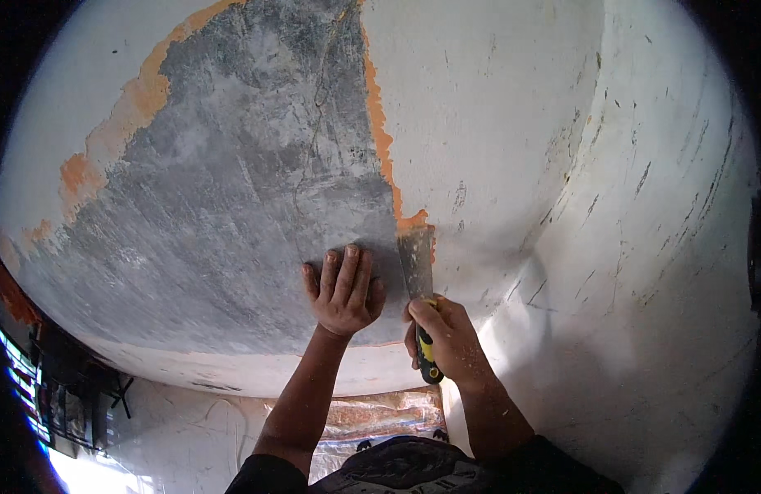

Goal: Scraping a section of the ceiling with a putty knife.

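Note:
A putty knife (416, 262) with a black and yellow handle is gripped in my right hand (445, 336). Its wide, dusty metal blade lies at the ragged edge between bare grey plaster (232, 185) and white paint (479, 123). Just above the blade, an orange paint layer (383, 148) shows as a narrow strip along that edge. My left hand (345, 290) is pressed on the grey surface to the left of the blade, its fingers somewhat spread and nothing held. A thin crack runs up the grey area.
At the right, an adjoining white wall (658, 185) bears dark scratches and a corner crease. Below the arms lies a wrinkled plastic sheet (386, 414). Dark furniture or metalwork (71, 407) stands at the lower left beside a bright slatted opening (19, 376).

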The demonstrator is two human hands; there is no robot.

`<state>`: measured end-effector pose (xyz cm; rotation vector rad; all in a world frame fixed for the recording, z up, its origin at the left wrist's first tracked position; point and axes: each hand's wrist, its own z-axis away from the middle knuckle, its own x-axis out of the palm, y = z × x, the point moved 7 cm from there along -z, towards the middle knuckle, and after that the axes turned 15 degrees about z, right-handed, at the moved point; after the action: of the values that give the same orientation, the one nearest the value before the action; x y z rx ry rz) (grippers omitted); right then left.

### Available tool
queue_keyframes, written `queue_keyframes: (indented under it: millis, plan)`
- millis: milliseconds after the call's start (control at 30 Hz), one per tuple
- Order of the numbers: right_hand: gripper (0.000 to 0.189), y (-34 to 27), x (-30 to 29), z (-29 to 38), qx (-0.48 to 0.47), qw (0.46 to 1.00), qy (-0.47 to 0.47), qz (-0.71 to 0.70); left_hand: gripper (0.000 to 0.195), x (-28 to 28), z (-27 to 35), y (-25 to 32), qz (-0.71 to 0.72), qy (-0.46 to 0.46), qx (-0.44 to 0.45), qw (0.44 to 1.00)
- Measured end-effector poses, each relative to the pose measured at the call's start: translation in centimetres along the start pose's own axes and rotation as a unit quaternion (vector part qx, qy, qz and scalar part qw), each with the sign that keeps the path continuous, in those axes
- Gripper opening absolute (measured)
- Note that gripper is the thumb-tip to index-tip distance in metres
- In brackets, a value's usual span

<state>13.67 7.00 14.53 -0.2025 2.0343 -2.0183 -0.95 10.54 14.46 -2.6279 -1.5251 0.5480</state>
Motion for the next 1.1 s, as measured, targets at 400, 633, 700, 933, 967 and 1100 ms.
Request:
queue_keyframes:
  millis: [400, 633, 700, 933, 967, 1100]
  plan:
    - [0.036, -2.2, 0.3, -0.4, -0.056, 0.998, 0.008, -0.006, 0.042, -0.2, 0.0, -0.4, 0.021, 0.017, -0.029, 0.999]
    - [0.037, 2.3, 1.1, 1.3, 0.043, 0.999, 0.009, -0.028, 0.042, -0.1, 0.3, -0.1, 0.012, 0.023, -0.024, 0.999]
    - [0.036, 0.9, 0.8, 1.0, 0.025, 0.999, 0.015, -0.027, 0.042, -0.1, -0.1, 0.2, 0.025, 0.024, -0.026, 0.999]
    - [0.036, 1.7, 1.7, 0.7, -0.037, 0.999, 0.013, -0.025, 0.041, -0.3, 0.1, -0.3, 0.016, 0.026, -0.029, 0.999]
    - [0.036, 1.9, 1.5, 0.6, -0.039, 0.999, 0.014, -0.023, 0.041, -0.2, 0.1, -0.2, 0.018, 0.026, -0.028, 0.999]
    - [0.035, -0.9, 0.8, 0.0, -0.030, 0.999, 0.007, -0.041, 0.041, -0.1, 0.0, 0.0, 0.023, 0.025, -0.027, 0.999]
